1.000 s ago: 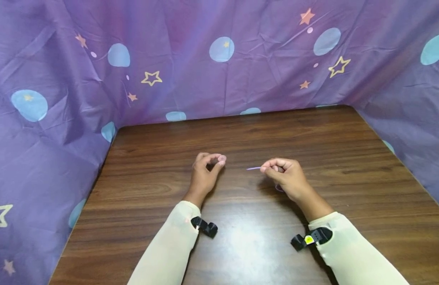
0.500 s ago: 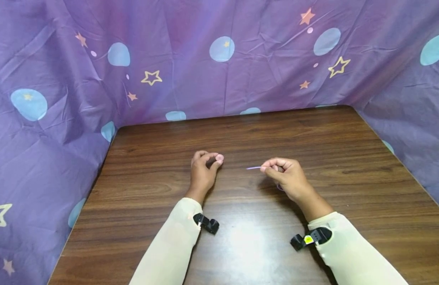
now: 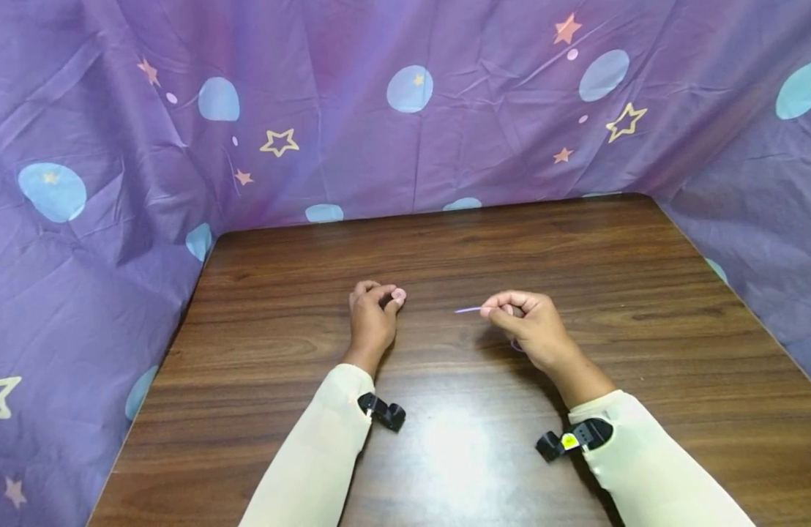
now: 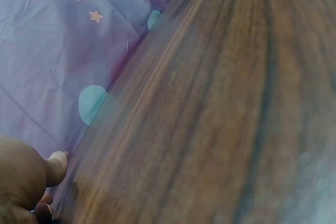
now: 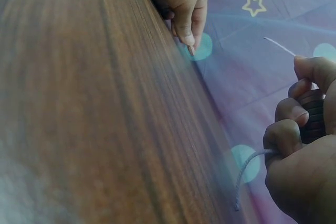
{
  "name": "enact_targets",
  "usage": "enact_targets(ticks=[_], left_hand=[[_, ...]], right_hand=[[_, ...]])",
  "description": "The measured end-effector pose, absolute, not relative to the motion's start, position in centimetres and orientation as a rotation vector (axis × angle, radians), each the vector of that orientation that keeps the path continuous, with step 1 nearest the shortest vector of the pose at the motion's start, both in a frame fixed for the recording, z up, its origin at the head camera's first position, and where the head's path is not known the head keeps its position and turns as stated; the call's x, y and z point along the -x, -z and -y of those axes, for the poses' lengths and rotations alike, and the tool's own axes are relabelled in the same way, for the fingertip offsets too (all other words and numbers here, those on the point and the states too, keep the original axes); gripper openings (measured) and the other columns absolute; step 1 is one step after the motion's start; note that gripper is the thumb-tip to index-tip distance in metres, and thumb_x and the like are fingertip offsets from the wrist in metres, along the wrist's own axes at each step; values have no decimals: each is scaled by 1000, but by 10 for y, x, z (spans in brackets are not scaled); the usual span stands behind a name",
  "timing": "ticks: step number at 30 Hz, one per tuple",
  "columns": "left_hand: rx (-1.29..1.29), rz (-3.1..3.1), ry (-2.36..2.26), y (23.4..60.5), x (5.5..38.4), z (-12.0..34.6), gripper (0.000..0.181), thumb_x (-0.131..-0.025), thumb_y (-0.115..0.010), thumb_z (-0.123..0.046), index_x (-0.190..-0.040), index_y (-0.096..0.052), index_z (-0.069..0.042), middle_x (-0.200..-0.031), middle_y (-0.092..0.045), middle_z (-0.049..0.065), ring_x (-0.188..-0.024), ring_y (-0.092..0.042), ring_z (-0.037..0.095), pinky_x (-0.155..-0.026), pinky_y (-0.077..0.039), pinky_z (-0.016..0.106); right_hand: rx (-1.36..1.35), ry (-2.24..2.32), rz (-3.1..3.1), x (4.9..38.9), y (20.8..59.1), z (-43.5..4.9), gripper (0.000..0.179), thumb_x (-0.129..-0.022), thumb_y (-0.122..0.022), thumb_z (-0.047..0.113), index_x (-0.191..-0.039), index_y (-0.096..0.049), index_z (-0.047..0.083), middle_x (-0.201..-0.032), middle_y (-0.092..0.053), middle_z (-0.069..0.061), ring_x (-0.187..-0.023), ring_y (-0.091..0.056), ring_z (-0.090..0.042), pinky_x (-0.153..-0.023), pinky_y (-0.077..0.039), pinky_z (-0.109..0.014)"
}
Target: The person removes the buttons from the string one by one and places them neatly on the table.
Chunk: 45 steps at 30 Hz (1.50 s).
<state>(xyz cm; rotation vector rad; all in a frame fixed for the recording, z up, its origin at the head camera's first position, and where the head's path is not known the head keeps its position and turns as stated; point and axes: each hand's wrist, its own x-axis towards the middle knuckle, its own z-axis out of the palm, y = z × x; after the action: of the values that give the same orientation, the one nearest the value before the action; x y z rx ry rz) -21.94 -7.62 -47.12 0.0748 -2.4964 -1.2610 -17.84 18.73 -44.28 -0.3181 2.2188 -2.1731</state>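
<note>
My left hand [image 3: 371, 318] pinches a small round pink button [image 3: 399, 294] between thumb and fingertips, raised over the table. In the right wrist view this button [image 5: 191, 50] shows edge-on below the fingertips. My right hand [image 3: 533, 326] pinches a thin light purple cord [image 3: 468, 309], whose straight end points toward the left hand. The right wrist view shows a dark stack of discs [image 5: 314, 115] held in the curled right fingers. From that hand the cord's other end [image 5: 244, 174] hangs out. My left thumb [image 4: 56, 167] shows at the edge of the left wrist view.
A brown wood-grain table [image 3: 445, 249] lies under both hands. Purple curtains [image 3: 353, 88] with stars and blue dots stand behind it and at both sides. Black wrist cameras [image 3: 382, 412] sit on both pale sleeves [image 3: 309, 454].
My left hand has drifted a little left with the button, widening the gap to the cord's end. The right hand and cord have stayed nearly still.
</note>
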Motion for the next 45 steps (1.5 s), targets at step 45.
enact_targets(ticks=[45], left_hand=[[-67, 2606, 1070, 471, 220, 75, 28, -85, -76, -15, -111, -75, -5, -121, -62, 13, -113, -51, 33, -101, -41, 41]], right_hand=[[390, 2174, -1956, 179, 444, -183, 28, -91, -66, 3, -119, -61, 6, -75, -60, 2, -54, -48, -6, -44, -36, -21]])
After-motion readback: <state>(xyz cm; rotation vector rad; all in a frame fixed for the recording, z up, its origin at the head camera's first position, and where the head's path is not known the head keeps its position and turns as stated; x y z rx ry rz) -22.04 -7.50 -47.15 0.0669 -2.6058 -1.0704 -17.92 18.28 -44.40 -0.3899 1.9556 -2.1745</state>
